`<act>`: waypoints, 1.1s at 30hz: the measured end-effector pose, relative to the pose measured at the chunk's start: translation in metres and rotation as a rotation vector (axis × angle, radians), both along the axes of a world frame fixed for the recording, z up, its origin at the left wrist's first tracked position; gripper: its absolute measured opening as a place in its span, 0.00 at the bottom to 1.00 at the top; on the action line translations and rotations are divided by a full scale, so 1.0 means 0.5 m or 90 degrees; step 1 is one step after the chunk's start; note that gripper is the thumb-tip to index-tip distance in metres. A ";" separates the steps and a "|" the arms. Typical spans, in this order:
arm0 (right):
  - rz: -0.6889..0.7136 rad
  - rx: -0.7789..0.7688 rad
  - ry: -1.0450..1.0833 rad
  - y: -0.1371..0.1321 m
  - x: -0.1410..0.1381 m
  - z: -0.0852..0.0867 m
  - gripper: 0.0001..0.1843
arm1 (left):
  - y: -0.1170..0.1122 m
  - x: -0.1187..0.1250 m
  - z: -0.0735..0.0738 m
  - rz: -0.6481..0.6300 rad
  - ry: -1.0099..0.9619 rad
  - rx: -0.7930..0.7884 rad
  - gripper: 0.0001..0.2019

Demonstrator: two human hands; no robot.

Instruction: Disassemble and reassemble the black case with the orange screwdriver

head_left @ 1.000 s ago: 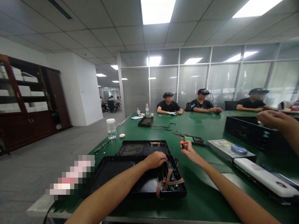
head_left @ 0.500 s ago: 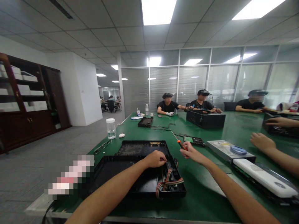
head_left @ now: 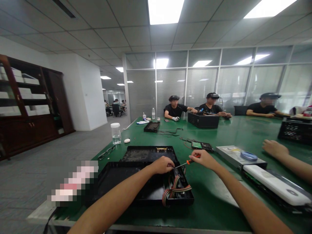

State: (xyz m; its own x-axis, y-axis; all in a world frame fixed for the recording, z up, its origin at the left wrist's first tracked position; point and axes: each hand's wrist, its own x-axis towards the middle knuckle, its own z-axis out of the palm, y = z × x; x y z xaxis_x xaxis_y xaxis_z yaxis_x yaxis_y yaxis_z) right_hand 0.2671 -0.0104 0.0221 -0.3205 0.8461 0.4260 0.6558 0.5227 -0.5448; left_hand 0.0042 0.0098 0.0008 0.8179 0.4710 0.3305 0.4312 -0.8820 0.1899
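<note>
Black plastic open case [head_left: 126, 182]: one.
Left grip [head_left: 162, 164]: curled together, resting on case.
Right grip [head_left: 204, 159]: clamped on one orange-handled screwdriver [head_left: 187, 162].

A black case [head_left: 126, 182] is laid at the near edge of a green table [head_left: 214, 195], with a black tray [head_left: 146, 153] just behind. A jar [head_left: 116, 134] is stood left; a circuit board [head_left: 202, 145] and a grey drive [head_left: 231, 154] are laid right.

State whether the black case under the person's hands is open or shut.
Open: the black case has no cover, so its hollow inside and striped ribbon cable show.
</note>
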 end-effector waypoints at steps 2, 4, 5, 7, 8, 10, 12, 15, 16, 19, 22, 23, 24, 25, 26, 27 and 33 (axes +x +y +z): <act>-0.022 0.051 -0.023 0.000 -0.005 -0.003 0.18 | -0.002 0.002 0.002 0.008 0.004 0.000 0.11; -0.034 0.083 -0.032 -0.002 -0.009 -0.003 0.18 | -0.004 0.002 0.003 0.017 0.009 -0.003 0.11; -0.033 0.092 -0.036 -0.003 -0.010 -0.001 0.18 | -0.004 0.002 0.003 0.023 0.011 -0.006 0.11; -0.023 0.103 -0.054 -0.008 -0.012 0.004 0.18 | -0.004 0.002 0.002 0.031 0.013 -0.010 0.11; -0.018 0.108 -0.067 -0.010 -0.013 0.007 0.18 | -0.004 0.001 0.001 0.034 0.012 -0.011 0.11; -0.009 0.117 -0.092 -0.013 -0.014 0.012 0.17 | -0.003 0.000 -0.001 0.034 0.007 -0.012 0.11; 0.001 0.130 -0.109 -0.015 -0.014 0.015 0.16 | -0.002 0.000 -0.002 0.026 0.001 -0.012 0.11; 0.020 0.144 -0.126 -0.016 -0.013 0.016 0.15 | -0.003 0.000 -0.001 0.013 -0.003 -0.014 0.12; 0.021 0.149 -0.131 -0.017 -0.013 0.017 0.14 | -0.003 0.001 0.001 0.010 -0.002 -0.014 0.12; 0.018 0.166 -0.165 -0.029 -0.020 0.027 0.14 | -0.004 0.002 0.005 0.006 0.002 -0.018 0.11; 0.015 0.207 -0.245 -0.055 -0.046 0.056 0.12 | -0.005 0.001 0.005 0.012 0.000 -0.033 0.11; 0.013 0.223 -0.279 -0.065 -0.058 0.070 0.11 | -0.004 0.000 0.004 0.017 -0.001 -0.037 0.11; 0.010 0.238 -0.314 -0.075 -0.072 0.084 0.11 | -0.004 -0.001 0.002 0.021 -0.002 -0.039 0.11; 0.007 0.250 -0.349 -0.084 -0.087 0.098 0.10 | -0.003 -0.002 0.001 0.026 -0.004 -0.040 0.11; 0.005 0.258 -0.382 -0.092 -0.101 0.111 0.09 | -0.002 -0.003 0.000 0.030 -0.005 -0.039 0.10; 0.004 0.263 -0.412 -0.098 -0.114 0.123 0.09 | -0.002 -0.003 -0.002 0.034 -0.005 -0.038 0.10; 0.005 0.250 -0.516 -0.107 -0.165 0.154 0.08 | -0.003 -0.005 -0.003 0.041 -0.010 -0.054 0.10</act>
State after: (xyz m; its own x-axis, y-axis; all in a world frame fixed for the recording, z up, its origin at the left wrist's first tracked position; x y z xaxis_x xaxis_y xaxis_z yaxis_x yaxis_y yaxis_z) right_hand 0.1847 -0.0641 0.0991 -0.6531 0.6837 0.3256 0.7571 0.5794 0.3020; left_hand 0.0019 0.0083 -0.0006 0.7799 0.5491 0.3004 0.4827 -0.8332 0.2700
